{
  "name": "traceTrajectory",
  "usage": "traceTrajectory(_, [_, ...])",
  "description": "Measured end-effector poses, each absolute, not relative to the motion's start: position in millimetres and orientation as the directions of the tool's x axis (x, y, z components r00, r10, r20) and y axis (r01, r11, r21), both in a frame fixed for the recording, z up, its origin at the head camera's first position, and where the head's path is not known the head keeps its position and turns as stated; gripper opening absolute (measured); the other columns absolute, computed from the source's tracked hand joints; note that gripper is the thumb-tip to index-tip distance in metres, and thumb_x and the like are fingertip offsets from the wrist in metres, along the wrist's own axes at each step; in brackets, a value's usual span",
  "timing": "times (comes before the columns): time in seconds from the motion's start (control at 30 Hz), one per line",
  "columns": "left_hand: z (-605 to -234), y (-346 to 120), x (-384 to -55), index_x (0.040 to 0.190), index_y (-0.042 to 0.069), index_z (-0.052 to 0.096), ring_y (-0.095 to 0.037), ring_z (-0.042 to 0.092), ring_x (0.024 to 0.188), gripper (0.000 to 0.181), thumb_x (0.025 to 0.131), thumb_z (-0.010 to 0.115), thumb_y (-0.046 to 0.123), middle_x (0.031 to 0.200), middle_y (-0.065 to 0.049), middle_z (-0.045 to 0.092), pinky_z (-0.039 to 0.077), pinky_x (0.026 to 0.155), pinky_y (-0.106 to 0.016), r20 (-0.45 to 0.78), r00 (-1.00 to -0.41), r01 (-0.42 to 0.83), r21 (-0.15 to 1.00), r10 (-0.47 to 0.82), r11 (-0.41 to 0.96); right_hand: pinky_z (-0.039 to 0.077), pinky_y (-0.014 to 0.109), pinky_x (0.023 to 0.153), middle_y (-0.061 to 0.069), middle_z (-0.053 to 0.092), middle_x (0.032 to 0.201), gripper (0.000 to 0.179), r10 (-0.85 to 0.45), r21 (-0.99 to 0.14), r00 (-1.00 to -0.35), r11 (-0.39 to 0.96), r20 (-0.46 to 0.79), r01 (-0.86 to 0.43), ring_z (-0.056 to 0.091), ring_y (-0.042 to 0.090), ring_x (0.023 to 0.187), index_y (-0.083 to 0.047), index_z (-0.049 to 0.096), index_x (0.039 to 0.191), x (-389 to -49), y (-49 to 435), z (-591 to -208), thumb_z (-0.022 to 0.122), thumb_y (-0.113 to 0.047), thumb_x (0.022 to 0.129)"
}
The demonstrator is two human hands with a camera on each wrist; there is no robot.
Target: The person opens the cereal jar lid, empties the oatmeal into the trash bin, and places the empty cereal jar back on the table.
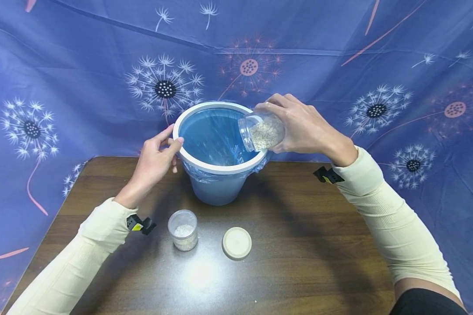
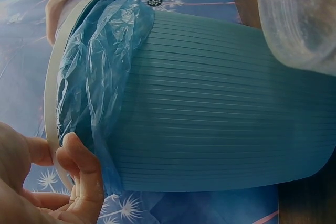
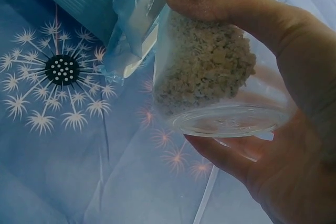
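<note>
A blue trash bin (image 1: 219,186) with a white rim, lined with a blue plastic bag (image 2: 107,51), stands upright on the table. My left hand (image 1: 154,158) holds the left side of its rim, thumb on top and fingers at the outer side. In my right hand (image 1: 299,124), a clear jar (image 1: 262,131) is gripped and tilted on its side, mouth pointing left over the bin's right rim. Pale, flaky granules (image 3: 205,61) lie along the jar's lower side. Some of the right fingers are hidden behind the jar.
A second clear jar (image 1: 183,231), partly filled with whitish bits, stands on the brown wooden table (image 1: 299,245) in front of the bin. Right of it lies a round cream lid (image 1: 237,243). A blue dandelion-patterned cloth (image 1: 307,48) hangs behind the table.
</note>
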State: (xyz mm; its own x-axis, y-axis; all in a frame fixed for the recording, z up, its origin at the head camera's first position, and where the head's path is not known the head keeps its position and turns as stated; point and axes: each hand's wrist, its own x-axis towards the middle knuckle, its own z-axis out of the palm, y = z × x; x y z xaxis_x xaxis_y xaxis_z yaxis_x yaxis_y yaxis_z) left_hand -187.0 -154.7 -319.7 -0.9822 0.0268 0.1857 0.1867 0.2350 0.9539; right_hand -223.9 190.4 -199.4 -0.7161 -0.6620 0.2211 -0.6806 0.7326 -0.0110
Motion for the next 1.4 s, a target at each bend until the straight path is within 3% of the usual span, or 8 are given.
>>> traceTrajectory(1.4, [-318.3,-153.9,-185.6,0.165,0.009,0.042,-0.008,0.055,0.049,0.063,0.109,0.063,0.029,0.09,-0.008,0.057,0.054,0.051,-0.027,0.193,-0.981,0.193,0.951,0.028,0.243,0.056,0.065,0.09,0.012,0.057,0.143,0.102,-0.665,0.002,-0.718,0.734,0.209,-0.679,0.053,0.035,0.129,-0.016,0.059,0.153,-224.1,189.0,-199.2,0.104,-0.024,0.062])
